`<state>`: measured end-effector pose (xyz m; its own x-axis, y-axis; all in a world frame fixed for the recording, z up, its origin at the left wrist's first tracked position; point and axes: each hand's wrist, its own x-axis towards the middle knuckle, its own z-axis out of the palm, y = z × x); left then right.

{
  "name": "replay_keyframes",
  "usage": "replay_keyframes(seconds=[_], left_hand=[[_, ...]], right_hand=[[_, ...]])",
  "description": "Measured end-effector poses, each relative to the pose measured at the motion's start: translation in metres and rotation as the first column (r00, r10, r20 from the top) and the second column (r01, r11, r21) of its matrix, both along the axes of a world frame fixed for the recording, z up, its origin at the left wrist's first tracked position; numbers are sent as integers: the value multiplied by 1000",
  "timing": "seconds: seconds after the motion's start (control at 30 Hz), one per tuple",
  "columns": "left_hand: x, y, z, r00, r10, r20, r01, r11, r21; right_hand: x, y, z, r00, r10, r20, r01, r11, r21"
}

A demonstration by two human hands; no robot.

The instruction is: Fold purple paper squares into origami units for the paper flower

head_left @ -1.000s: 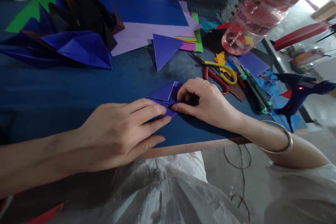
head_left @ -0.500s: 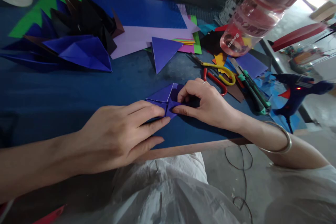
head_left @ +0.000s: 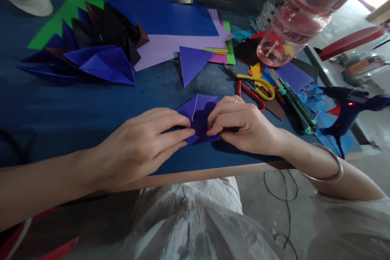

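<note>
Purple paper [head_left: 199, 120], part folded with a pale crease up its middle, is sitting on the blue table [head_left: 76, 113] near the front edge, between my two hands. My left hand [head_left: 143, 146] is pinching its left side with fingertips drawn together, and my right hand [head_left: 243, 124] is curling tight on its right side, covering that corner. Only one piece of writing is readable: "SPORT" on the pink clear bottle [head_left: 286, 36] leaning in from the far right. Beyond my right knuckles the yellow-handled scissors [head_left: 258, 83] and red-handled scissors [head_left: 251, 94] are lying together, the green knife [head_left: 294, 101] just beside them, and the blue glue gun [head_left: 347, 107] is standing further right. A purple triangle [head_left: 191, 61] is lying further back, and to the left a pile of folded blue and black pieces [head_left: 91, 48]. A second ago my left fingers were lying flat on the paper — now both hands are gripping it, and more of it is showing.
</note>
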<state>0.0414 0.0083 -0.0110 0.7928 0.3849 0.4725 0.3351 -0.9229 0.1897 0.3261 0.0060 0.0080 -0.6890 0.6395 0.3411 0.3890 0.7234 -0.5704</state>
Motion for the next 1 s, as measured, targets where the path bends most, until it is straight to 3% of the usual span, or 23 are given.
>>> replay_keyframes(seconds=[0.3, 0.5, 0.6, 0.8, 1.0], left_hand=[[-2, -1, -1, 997, -71, 23, 70, 997, 40], [-4, -3, -1, 991, -131, -4, 131, 991, 34], [-4, -4, -3, 992, -125, 5, 124, 992, 26], [-3, -7, -5, 994, -107, 32, 107, 994, 5], [-3, -9, -3, 995, -86, 42, 86, 996, -1]], right_hand=[[14, 7, 18, 959, 189, 211, -182, 982, -54], [16, 9, 20, 949, 196, 248, -186, 981, -63], [15, 10, 17, 963, 205, 177, -198, 978, -60], [5, 10, 6, 997, 75, 19, -72, 989, -129], [-7, 4, 3, 995, -86, 50, 92, 987, -129]])
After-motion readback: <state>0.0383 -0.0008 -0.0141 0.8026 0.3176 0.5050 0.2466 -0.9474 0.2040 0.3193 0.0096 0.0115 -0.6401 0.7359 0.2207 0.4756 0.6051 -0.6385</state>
